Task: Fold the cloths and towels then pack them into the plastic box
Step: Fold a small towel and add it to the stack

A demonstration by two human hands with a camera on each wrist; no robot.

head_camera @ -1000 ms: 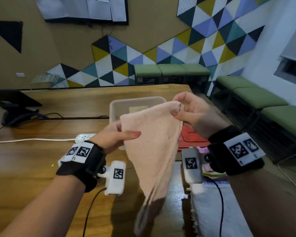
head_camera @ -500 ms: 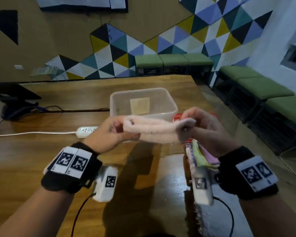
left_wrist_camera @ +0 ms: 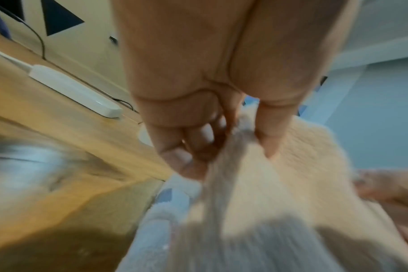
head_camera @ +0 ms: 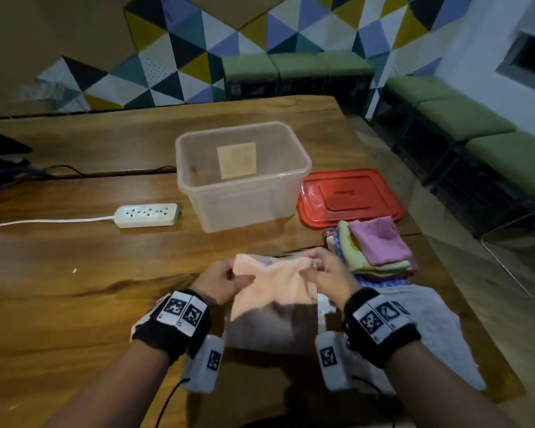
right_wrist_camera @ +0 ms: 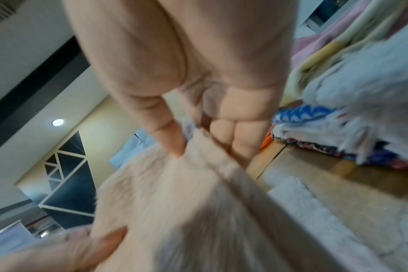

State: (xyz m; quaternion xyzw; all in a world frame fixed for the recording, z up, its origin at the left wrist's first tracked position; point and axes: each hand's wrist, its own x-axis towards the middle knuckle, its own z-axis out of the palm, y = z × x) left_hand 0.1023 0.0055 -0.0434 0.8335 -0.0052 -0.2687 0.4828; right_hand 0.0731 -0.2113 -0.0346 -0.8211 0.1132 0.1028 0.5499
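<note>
A pale peach towel [head_camera: 275,285] hangs between both hands just above the wooden table [head_camera: 74,273]. My left hand [head_camera: 226,281] pinches its upper left corner between thumb and fingers [left_wrist_camera: 193,145]. At the upper right corner my right hand [head_camera: 318,273] pinches the towel [right_wrist_camera: 175,198] the same way. The clear plastic box [head_camera: 244,180] stands open beyond the hands, with only a paper label showing inside. A stack of folded cloths [head_camera: 374,248], pink on top, lies to the right of the hands.
A red lid [head_camera: 349,197] lies right of the box. A white power strip [head_camera: 147,214] with its cable sits to the left. A grey-white towel [head_camera: 420,322] lies under my right forearm. Green benches [head_camera: 476,131] line the wall past the table's right edge.
Both hands have come down and toward me with the towel, from in front of the box to low over the table. The towel, bunched between the hands half a second ago, now hangs spread.
</note>
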